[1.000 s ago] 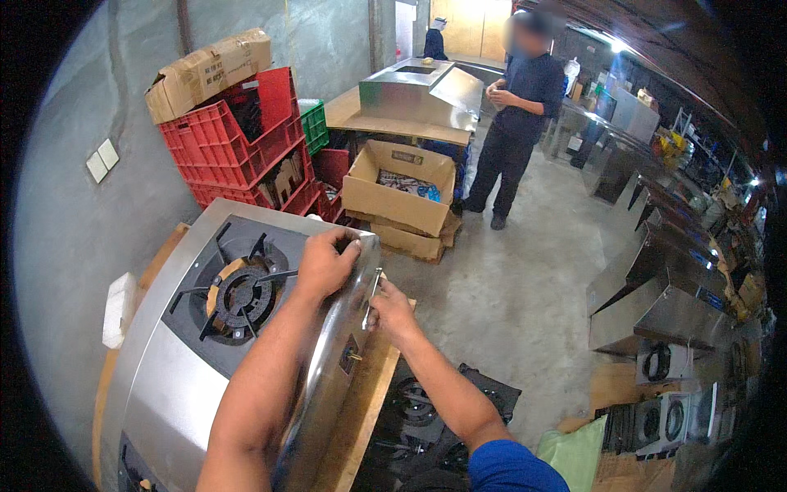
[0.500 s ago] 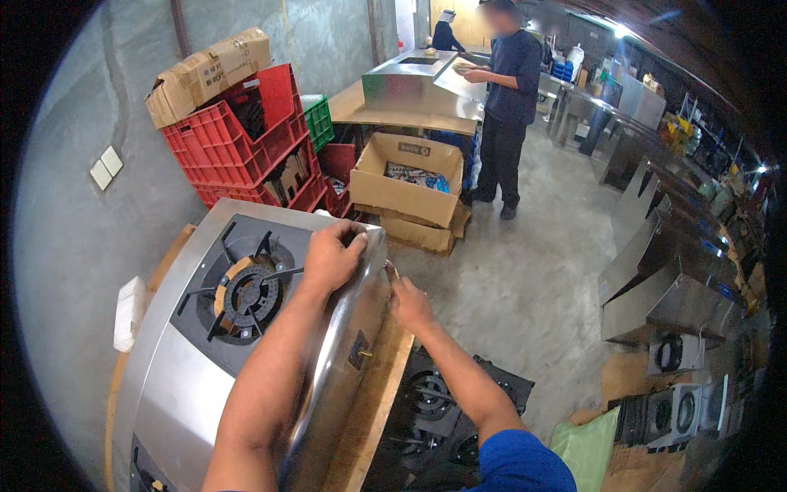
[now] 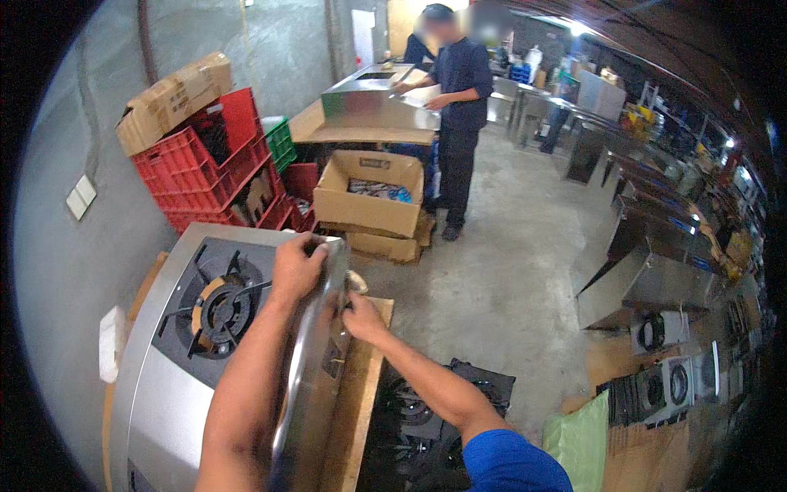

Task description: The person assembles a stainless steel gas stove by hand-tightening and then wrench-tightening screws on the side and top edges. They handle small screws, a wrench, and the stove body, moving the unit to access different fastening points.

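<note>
A stainless steel gas stove (image 3: 176, 373) lies in front of me, with a black burner (image 3: 223, 314) and its pan support in the top. My left hand (image 3: 299, 266) rests at the far right corner of the stove, its fingers curled and closed; what they grip, if anything, is hidden. Beside the stove's right-hand panel, my right hand (image 3: 363, 320) is closed close against the metal. A small pale-tan thing (image 3: 357, 283) shows just beyond its fingertips, too blurred to name. Below that hand, the panel has a dark cutout with a fitting (image 3: 334, 361).
Red crates (image 3: 184, 176) and an open cardboard box (image 3: 369, 205) stand beyond the stove. A person in dark clothes (image 3: 459, 98) works at a steel unit behind them. Black stove parts (image 3: 484, 385) lie low on my right, near a green sack (image 3: 578, 439). Steel panels (image 3: 648, 287) line the right.
My view has shifted, so the scene sits further left and lower. The right hand has moved closer in against the stove's panel. The left hand stays at the corner.
</note>
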A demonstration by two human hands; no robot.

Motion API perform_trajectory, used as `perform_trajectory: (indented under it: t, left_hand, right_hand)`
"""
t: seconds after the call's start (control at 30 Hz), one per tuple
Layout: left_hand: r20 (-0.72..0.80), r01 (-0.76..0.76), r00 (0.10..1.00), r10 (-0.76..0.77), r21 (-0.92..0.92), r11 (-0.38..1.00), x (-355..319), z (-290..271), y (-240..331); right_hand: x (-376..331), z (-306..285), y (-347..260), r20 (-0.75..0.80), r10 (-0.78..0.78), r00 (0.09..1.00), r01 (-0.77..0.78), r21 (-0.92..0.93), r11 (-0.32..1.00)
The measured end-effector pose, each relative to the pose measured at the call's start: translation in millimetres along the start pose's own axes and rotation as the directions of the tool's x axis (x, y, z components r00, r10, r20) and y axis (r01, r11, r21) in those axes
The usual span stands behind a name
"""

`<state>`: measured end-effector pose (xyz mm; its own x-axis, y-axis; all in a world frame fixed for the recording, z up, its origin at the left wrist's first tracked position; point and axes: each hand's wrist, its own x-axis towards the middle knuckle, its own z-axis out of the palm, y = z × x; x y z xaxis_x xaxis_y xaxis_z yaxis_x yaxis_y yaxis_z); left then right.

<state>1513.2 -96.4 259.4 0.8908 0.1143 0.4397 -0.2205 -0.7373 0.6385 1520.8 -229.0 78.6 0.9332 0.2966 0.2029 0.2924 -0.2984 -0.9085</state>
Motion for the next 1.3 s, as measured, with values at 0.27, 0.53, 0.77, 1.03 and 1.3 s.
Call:
perform_trajectory:
  t: [0.27, 0.53, 0.77, 1.03, 1.3]
  left_hand:
    - [-0.071, -0.074, 0.995, 0.076, 0.034, 0.997, -13.5, -6.2, 9.0]
    - [0.038, -0.127, 0.992, 0.123, 0.151, 0.98, -173.0, -82.0, 54.0]
    - [0.086, -0.149, 0.988, 0.128, 0.331, 0.932, -415.1, -215.0, 119.6]
    - [-0.256, 0.548, 0.743, -0.619, -0.299, 0.781, -677.7, -222.9, 213.4]
    - [-0.816, 0.548, 0.156, -0.557, -0.397, 0.736, -921.7, -208.0, 286.7]
  right_hand:
    - [-0.8, -16.1, -46.0, 0.188, 0.21, 0.96, -0.278, 0.51, 0.814]
    - [-62.2, -17.5, -11.9, -0.195, 0.074, 0.978, -0.04, 0.174, 0.984]
    - [-256.1, -20.5, -80.3, -0.126, -0.095, 0.987, 0.151, 0.574, 0.805]
    - [-464.1, 69.2, -258.7, 0.659, -0.747, 0.093, 0.369, 0.674, 0.64]
    - [-701.1, 147.8, -353.6, 0.586, -0.586, -0.56, 0.301, 0.803, 0.515]
